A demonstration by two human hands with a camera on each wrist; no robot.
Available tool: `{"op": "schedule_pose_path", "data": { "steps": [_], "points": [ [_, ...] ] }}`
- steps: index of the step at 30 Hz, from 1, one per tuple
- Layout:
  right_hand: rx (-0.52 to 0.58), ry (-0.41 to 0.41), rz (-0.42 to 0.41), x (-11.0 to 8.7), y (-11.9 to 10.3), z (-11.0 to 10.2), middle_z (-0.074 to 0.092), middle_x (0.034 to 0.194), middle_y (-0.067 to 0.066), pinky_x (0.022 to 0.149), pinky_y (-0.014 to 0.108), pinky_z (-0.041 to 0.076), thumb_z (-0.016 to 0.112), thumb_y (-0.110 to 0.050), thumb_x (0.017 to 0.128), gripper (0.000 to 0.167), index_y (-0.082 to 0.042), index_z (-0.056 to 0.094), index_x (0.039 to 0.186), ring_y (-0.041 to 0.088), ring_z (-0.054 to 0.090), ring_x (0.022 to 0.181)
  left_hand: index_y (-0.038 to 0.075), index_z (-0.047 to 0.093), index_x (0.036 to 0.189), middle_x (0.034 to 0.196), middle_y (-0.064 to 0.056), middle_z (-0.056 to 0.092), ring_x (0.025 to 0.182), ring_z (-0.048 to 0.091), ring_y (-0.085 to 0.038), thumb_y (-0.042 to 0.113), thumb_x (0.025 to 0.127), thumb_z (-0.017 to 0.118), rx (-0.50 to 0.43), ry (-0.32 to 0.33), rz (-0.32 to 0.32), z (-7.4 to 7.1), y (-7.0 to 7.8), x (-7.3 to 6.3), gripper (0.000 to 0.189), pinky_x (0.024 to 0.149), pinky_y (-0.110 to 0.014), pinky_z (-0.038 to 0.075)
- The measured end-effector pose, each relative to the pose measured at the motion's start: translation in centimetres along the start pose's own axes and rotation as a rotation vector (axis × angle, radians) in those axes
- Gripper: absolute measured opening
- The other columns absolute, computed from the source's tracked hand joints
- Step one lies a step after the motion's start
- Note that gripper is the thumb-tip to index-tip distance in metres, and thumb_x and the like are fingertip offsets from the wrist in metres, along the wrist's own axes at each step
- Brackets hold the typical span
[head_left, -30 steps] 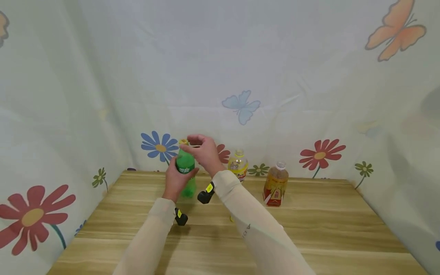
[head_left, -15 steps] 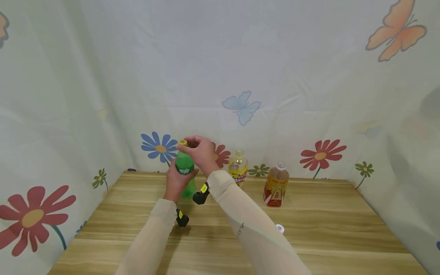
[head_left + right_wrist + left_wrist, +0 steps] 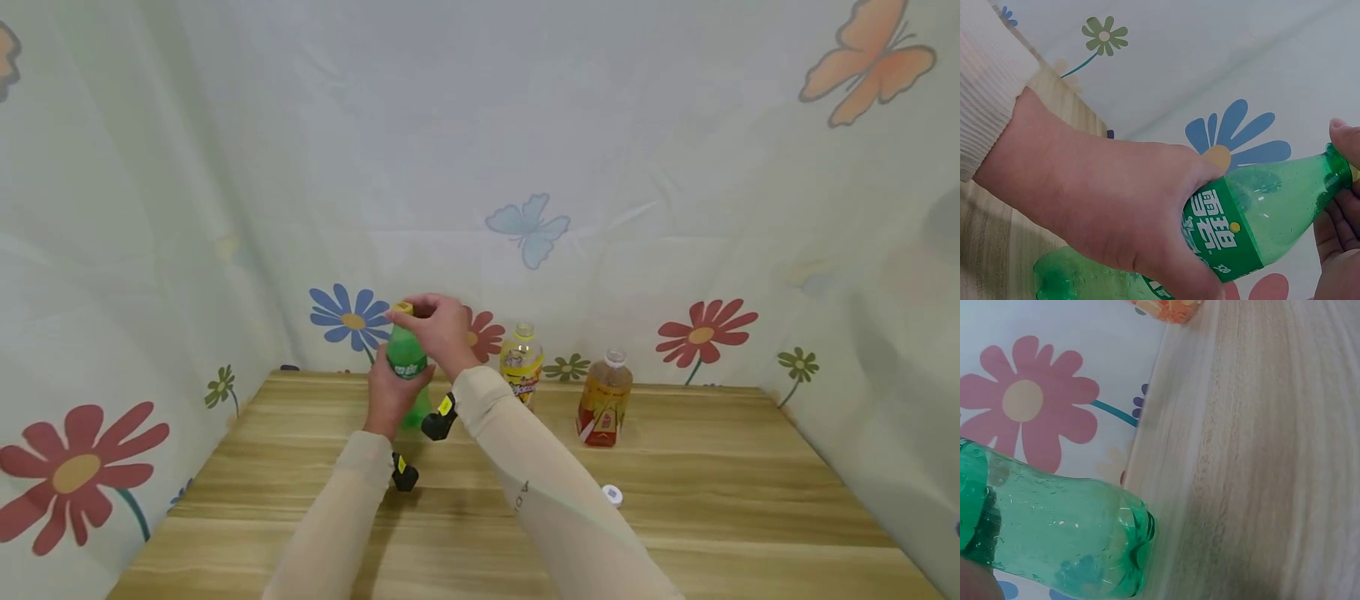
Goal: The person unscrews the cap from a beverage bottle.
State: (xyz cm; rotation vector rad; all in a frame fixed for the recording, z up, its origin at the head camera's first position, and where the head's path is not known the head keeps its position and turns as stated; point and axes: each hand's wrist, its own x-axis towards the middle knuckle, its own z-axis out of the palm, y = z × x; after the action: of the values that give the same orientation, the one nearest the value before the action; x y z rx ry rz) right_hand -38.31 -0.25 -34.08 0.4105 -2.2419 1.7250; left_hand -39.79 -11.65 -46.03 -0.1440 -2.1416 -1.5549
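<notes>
A green plastic bottle [image 3: 406, 350] with a green label stands nearly upright at the left of the table. My left hand [image 3: 388, 393] grips it round the label; the right wrist view shows that hand [image 3: 1116, 200] wrapped about the label's lower part. At the bottle's top, thumb and fingers of my right hand [image 3: 447, 335] pinch the yellow cap [image 3: 402, 307]. Most of the cap is hidden by those fingers in the right wrist view. The bottle's lower end [image 3: 1079, 531] appears see-through, with droplets inside, close to the table.
Right of my hands stand a clear, yellow-labelled bottle [image 3: 521, 358] and a bottle with a red and yellow label [image 3: 604, 404], both uncapped. A white cap [image 3: 612, 496] lies on the wooden table [image 3: 720, 492] beside my right forearm. A flower-printed curtain [image 3: 637, 267] surrounds the table.
My right hand has shifted slightly left and its fingers have drawn in on the yellow cap. The right forearm moved left, uncovering the white cap. My left hand keeps hold of the bottle.
</notes>
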Motion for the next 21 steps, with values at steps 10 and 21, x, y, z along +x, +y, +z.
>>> {"op": "schedule_pose_path", "data": {
  "steps": [10,21],
  "points": [
    [0.018,-0.012,0.000,0.28,0.24,0.05,0.076,0.103,-0.001,0.092,0.035,0.060,0.085,-0.038,0.084,0.035,-0.016,0.077,0.111,0.014,0.071,0.096,0.001,0.046,0.138,0.123,-0.021,0.065,0.110,0.063,-0.037,0.030,0.080,0.085,0.016,0.016,0.010,0.27,-0.25,0.13,0.076,0.102,-0.054,0.052],
    [0.109,-0.009,-0.020,-0.12,0.77,0.15,0.076,0.104,0.000,0.089,0.032,0.061,0.085,-0.034,0.085,0.034,-0.016,0.077,0.112,0.014,0.071,0.097,0.000,0.046,0.137,0.121,-0.021,0.065,0.107,0.064,-0.037,0.025,0.081,0.085,-0.013,0.039,0.044,0.75,-0.67,-0.18,0.072,0.098,-0.054,0.054]
  ]
}}
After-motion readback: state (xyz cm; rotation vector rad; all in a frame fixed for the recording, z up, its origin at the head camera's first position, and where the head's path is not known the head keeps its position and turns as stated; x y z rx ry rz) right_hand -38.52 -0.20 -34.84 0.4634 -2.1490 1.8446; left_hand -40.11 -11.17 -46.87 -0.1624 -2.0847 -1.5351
